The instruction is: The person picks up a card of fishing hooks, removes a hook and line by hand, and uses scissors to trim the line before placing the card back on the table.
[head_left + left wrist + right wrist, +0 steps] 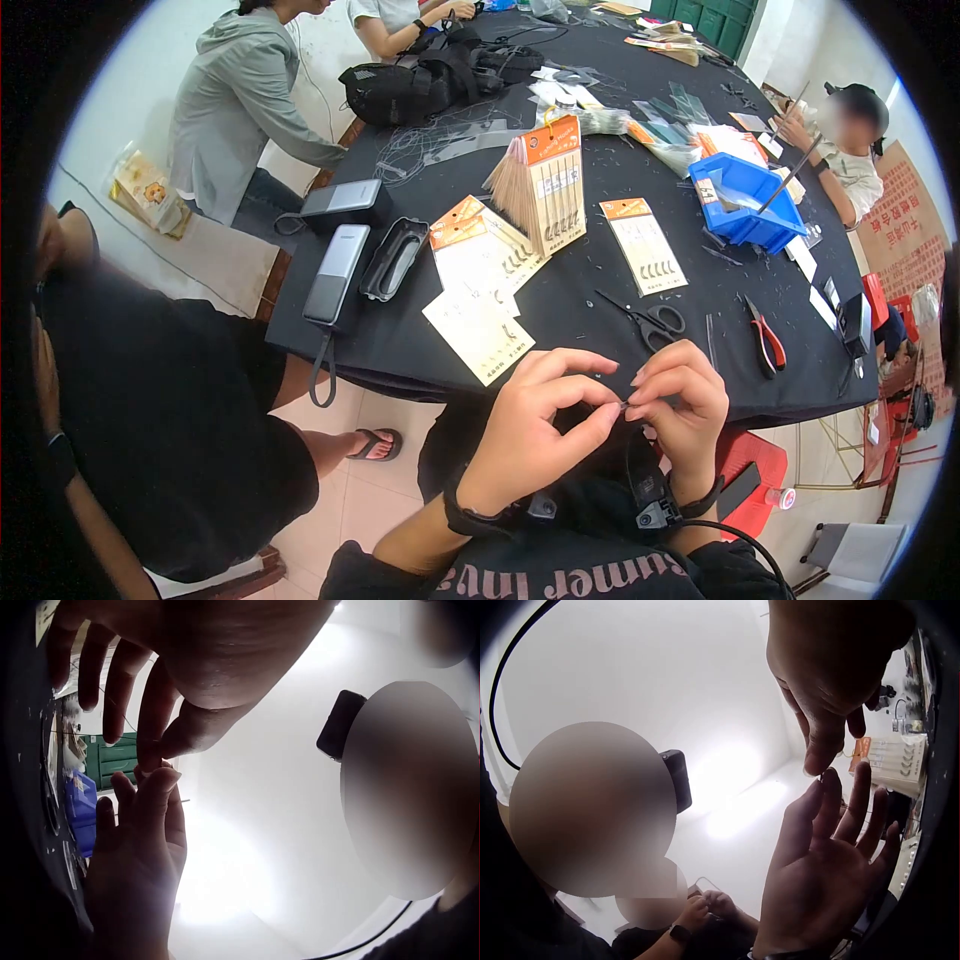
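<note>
Both hands meet in front of the chest, near the table's front edge. My left hand (535, 425) pinches a tiny dark piece (625, 406) between thumb and index finger, its other fingers spread. From the opposite side my right hand (690, 405) pinches at the same spot, thumb against index finger. The piece is mostly hidden by the fingertips, and I cannot tell its kind. A thin line (75, 733) runs by the left fingers in the left wrist view. Just beyond the hands lie black scissors (655, 320) and a card (643, 248) of dark fishing hooks.
Red-handled pliers (767, 345) lie to the right, a blue bin (745, 200) farther back. More hook cards (480, 335) and a standing card stack (560, 190) are left of centre. Power banks (337, 275) sit at the left edge. Other people are around the black table (560, 330).
</note>
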The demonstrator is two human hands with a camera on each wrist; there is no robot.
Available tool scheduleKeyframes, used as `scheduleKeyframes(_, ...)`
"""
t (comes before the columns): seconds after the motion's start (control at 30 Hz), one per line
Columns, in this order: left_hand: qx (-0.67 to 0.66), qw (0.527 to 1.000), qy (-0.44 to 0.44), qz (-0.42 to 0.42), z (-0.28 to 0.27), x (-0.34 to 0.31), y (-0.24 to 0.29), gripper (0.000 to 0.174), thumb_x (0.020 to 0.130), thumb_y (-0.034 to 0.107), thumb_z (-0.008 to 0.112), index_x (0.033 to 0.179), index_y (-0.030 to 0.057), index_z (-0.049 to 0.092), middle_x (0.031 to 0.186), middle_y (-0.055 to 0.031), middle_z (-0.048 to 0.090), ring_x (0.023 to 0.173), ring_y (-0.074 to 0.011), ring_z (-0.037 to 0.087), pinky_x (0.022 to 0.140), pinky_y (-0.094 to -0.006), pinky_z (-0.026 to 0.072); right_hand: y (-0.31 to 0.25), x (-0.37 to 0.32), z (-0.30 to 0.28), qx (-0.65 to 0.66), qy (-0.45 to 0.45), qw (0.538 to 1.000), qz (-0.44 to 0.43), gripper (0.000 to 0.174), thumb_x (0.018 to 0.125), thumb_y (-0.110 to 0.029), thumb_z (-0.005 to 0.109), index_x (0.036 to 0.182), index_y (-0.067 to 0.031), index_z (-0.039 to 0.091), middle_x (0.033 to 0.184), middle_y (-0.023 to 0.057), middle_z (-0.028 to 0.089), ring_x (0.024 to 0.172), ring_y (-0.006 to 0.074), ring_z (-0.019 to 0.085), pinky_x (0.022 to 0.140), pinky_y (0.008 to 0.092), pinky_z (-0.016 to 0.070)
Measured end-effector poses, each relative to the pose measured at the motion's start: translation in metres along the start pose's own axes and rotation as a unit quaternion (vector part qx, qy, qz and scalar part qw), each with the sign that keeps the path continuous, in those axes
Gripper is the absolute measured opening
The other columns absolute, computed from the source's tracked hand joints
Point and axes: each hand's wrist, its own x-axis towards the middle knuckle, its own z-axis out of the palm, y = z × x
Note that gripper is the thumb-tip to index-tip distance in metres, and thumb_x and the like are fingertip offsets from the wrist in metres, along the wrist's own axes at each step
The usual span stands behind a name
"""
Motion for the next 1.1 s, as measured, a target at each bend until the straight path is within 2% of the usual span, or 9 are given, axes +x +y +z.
scheduleKeyframes(0.3,-0.035,0.999,0.015,-0.034,-0.0006,-0.0012,-0.0021,0.008,0.083,0.008,0.073,0.087,0.0025,0.072,0.110,-0.0118,0.069,0.101,-0.0214,0.064,0.091,-0.0328,0.0462,0.0000,0.0010,0.0005,-0.011,-0.004,1.000,-0.010,0.021,0.061,-0.009,0.087,0.077,-0.0076,0.073,0.082,0.0045,0.066,0.076,0.0183,0.065,0.066,0.0290,0.0489)
scheduleKeyframes(0.6,-0.089,0.995,0.001,-0.053,0.0003,-0.0026,-0.0029,0.008,0.083,0.008,0.075,0.086,0.0019,0.072,0.109,-0.0107,0.068,0.100,-0.0185,0.064,0.090,-0.0304,0.0464,0.0013,0.0014,0.0051,0.003,0.008,1.000,0.002,0.019,0.064,-0.010,0.086,0.077,-0.0062,0.071,0.082,0.0054,0.066,0.076,0.0182,0.065,0.067,0.0284,0.0496)
scheduleKeyframes(0.8,-0.095,0.995,-0.013,-0.030,-0.0066,0.0001,-0.0037,0.018,0.084,0.004,0.072,0.102,-0.0007,0.071,0.110,-0.0115,0.068,0.104,-0.0190,0.064,0.093,-0.0322,0.0477,0.0010,0.0022,0.0038,0.014,0.008,1.000,0.015,0.019,0.065,-0.009,0.086,0.075,-0.0060,0.070,0.081,0.0054,0.066,0.076,0.0179,0.065,0.067,0.0283,0.0496)
scheduleKeyframes(0.9,-0.147,0.987,-0.007,-0.059,-0.0072,-0.0008,-0.0017,0.028,0.083,-0.001,0.070,0.110,-0.0034,0.067,0.116,-0.0129,0.065,0.108,-0.0194,0.064,0.095,-0.0325,0.0502,0.0017,0.0024,0.0028,0.012,0.004,1.000,0.012,0.019,0.065,-0.009,0.086,0.075,-0.0061,0.070,0.081,0.0052,0.066,0.076,0.0177,0.065,0.067,0.0284,0.0496)
scheduleKeyframes(1.1,-0.189,0.980,-0.025,-0.057,-0.0069,0.0009,0.0045,0.030,0.081,-0.007,0.068,0.111,-0.0054,0.066,0.121,-0.0149,0.062,0.107,-0.0198,0.066,0.092,-0.0303,0.0555,0.0017,0.0022,0.0016,-0.002,-0.012,1.000,0.005,0.019,0.064,-0.010,0.086,0.075,-0.0071,0.070,0.081,0.0047,0.067,0.076,0.0182,0.065,0.067,0.0287,0.0489)
